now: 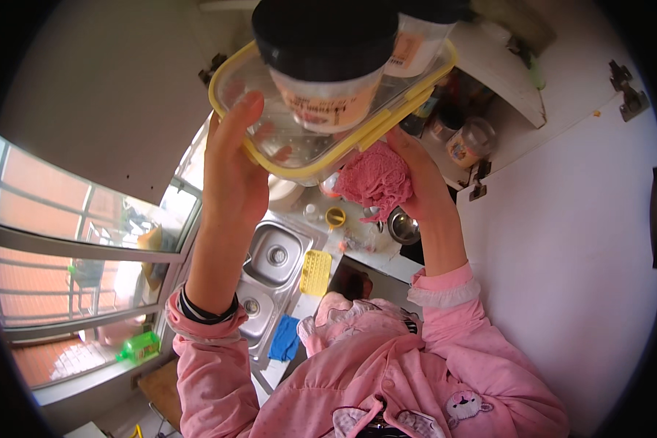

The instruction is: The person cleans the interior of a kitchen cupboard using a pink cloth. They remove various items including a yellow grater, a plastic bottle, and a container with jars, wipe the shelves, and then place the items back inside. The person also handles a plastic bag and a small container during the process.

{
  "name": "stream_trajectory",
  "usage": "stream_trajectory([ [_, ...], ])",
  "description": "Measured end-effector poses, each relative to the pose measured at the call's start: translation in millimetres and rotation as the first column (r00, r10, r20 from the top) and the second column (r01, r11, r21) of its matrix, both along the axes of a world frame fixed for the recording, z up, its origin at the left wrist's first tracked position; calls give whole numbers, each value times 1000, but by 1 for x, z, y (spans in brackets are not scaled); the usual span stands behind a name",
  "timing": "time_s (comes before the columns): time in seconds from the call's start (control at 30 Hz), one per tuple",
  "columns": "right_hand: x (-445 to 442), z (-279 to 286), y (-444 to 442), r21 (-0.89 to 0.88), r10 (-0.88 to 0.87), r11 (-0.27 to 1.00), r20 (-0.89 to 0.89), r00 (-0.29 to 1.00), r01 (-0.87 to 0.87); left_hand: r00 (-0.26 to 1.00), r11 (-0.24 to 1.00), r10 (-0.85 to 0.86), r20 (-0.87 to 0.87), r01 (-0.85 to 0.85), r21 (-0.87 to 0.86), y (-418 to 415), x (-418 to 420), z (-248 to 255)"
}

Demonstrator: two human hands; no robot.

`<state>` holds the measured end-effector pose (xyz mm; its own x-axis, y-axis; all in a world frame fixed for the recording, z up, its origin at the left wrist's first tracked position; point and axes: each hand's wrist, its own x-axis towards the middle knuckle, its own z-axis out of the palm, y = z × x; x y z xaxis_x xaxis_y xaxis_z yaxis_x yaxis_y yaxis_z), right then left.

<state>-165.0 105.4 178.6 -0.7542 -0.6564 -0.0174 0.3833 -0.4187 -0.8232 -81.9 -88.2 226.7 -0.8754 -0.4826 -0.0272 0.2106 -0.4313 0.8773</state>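
Note:
Both my hands are raised at a clear food container with a yellow-rimmed lid (pixel 306 171). My left hand (pixel 235 159) grips its left side, the thumb on top. A crumpled pink cloth (pixel 375 178) is held in my right hand (pixel 424 175), whose fingers go out of sight beneath the container's near right side. On the lid stands a plastic jar with a black lid (pixel 328 98), and behind it a second black-lidded jar (pixel 416 46), partly hidden. Both jars bear printed labels.
Open cupboard doors (pixel 569 230) flank me, and jars (pixel 471 142) stand on the shelf at right. Below lie a double steel sink (pixel 276 254), a yellow drainer tray (pixel 316 272), a blue cloth (pixel 284 338) and a yellow-rimmed cup (pixel 335 218). A green bottle (pixel 140 347) lies on the windowsill.

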Motion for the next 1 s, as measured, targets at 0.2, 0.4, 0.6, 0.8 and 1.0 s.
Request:
stream_trajectory([
  [0.2, -6, -64, 0, 306, 215, 928, 26, 976, -213, 985, 985, 97, 143, -116, 131, -16, 39, -84],
  [0.4, -12, -97, -3, 641, 274, 755, -121, 954, -136, 990, 983, 140, 15, -141, 115, -37, 69, -181],
  [0.6, -3, -152, -9, 732, 485, 657, -223, 846, -184, 972, 978, 180, 150, -193, 77, -32, 112, -267],
  [0.8, 36, -270, 5, 703, 383, 652, 20, 924, -286, 948, 989, 95, 303, -125, 83, -9, 155, -367],
  [1.0, 77, -372, 32, 653, 260, 636, 319, 911, -410, 902, 987, -33, 431, -39, 158, 17, 193, -432],
])
